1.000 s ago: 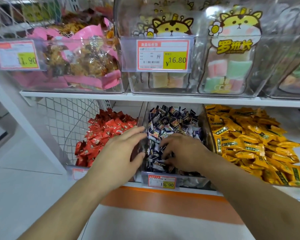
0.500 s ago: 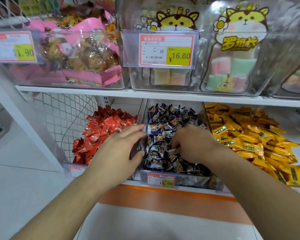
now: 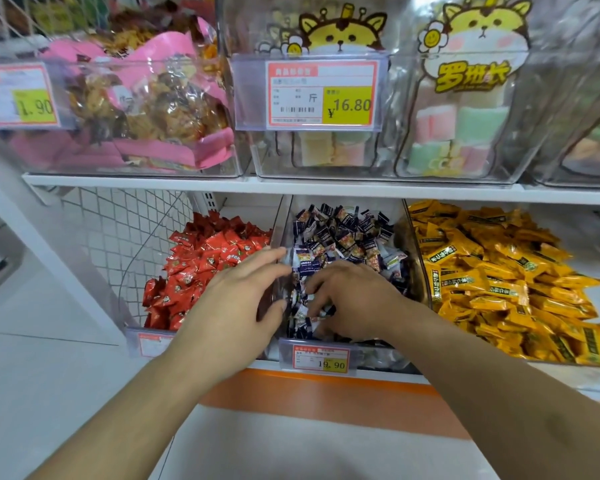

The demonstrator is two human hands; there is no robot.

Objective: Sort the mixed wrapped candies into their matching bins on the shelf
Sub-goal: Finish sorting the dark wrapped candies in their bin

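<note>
Three clear bins stand side by side on the lower shelf: red wrapped candies (image 3: 208,268) on the left, dark blue and white candies (image 3: 343,233) in the middle, yellow candies (image 3: 492,271) on the right. My left hand (image 3: 239,303) rests on the clear divider wall (image 3: 279,230) between the red and the blue bin, fingers straight. My right hand (image 3: 354,299) reaches down into the front of the middle bin, its fingers curled among the blue candies. Whether it holds one is hidden by the hand.
A price tag reading 19.90 (image 3: 321,356) is clipped on the middle bin's front. The upper shelf (image 3: 291,185) carries clear bins with pink-wrapped snacks (image 3: 146,109) and pastel marshmallow packs (image 3: 465,123). A white wire grid (image 3: 118,230) closes the left side.
My right hand rose toward the back of the blue pile half a second ago and has now dropped to the front of the bin again. The left hand stayed on the divider.
</note>
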